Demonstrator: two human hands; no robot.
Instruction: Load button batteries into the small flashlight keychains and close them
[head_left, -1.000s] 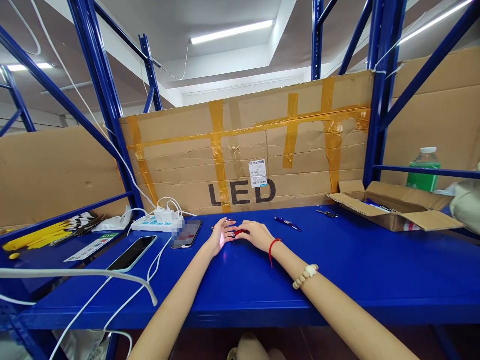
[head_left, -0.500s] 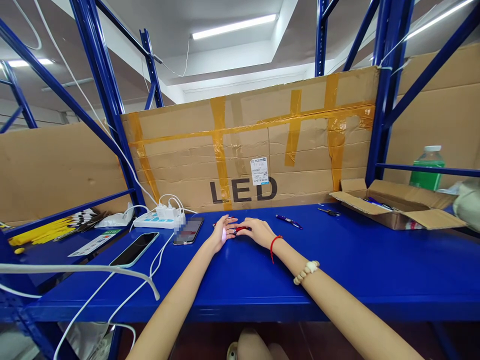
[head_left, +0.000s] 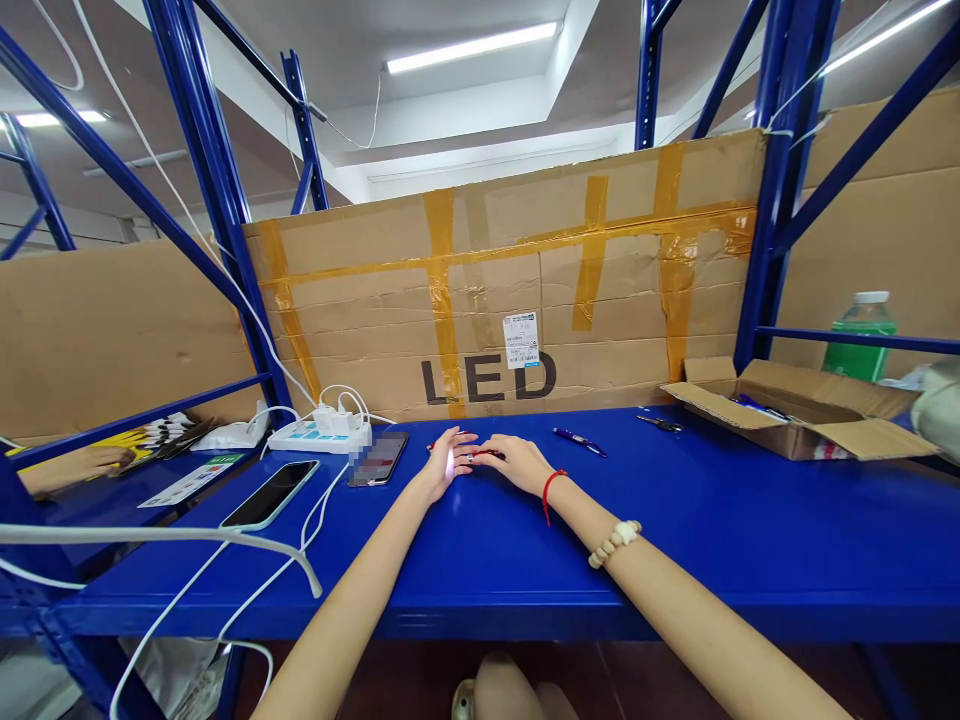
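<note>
My two hands meet at the back middle of the blue shelf top (head_left: 675, 540). My right hand (head_left: 519, 463), with a red string and a bead bracelet on the wrist, is closed over a small red pen-like thing (head_left: 486, 455). One end of it points at my left hand (head_left: 448, 462). That hand is held open with its palm turned toward the red thing, and a bright spot of light shows on the palm. Most of the red thing is hidden under my right fingers.
Left of my hands lie a phone (head_left: 379, 460), a second phone (head_left: 271, 494), a white power strip (head_left: 319, 434) and white cables (head_left: 247, 545). A blue pen (head_left: 579, 441), a small tool (head_left: 660, 424), an open cardboard box (head_left: 795, 412) and a green bottle (head_left: 859, 340) are on the right. Another person's hand (head_left: 82, 465) rests far left.
My hands stay together at the same spot with the red thing between them. Another person's hand has come into view at the far left, over the yellow items.
</note>
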